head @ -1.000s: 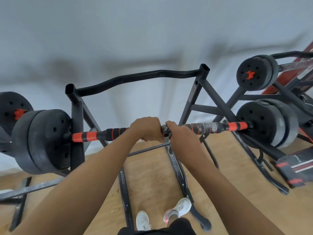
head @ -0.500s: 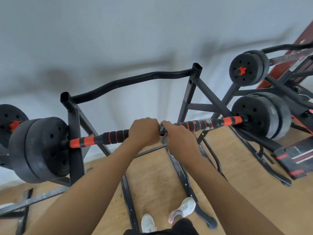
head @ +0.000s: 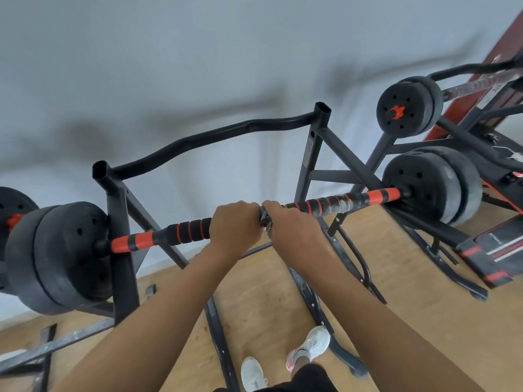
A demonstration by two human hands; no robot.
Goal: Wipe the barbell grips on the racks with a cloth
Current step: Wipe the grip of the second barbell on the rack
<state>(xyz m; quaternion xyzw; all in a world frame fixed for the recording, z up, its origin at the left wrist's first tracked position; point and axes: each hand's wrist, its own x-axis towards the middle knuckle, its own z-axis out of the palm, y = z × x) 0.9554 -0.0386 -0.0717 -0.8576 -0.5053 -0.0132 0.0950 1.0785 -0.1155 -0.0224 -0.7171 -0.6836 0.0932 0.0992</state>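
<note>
The bar (head: 319, 206) wears ribbed matt foam in black and orange, scuffed grey near its right end. The plates (head: 59, 258) look like dull, rough black plastic. The rack (head: 121, 250) is matt black painted metal, chipped low down. The floor (head: 254, 295) is pale wood with a slight sheen.

Bar middle hidden under left hand (head: 235, 226) and right hand (head: 293, 230). Cloth (head: 265, 222) mostly covered, only a grey scrap shows between them. Far-left plate (head: 12, 206) cut by frame edge. Upper-right barbell (head: 481, 82) runs out of frame, blurred.
</note>
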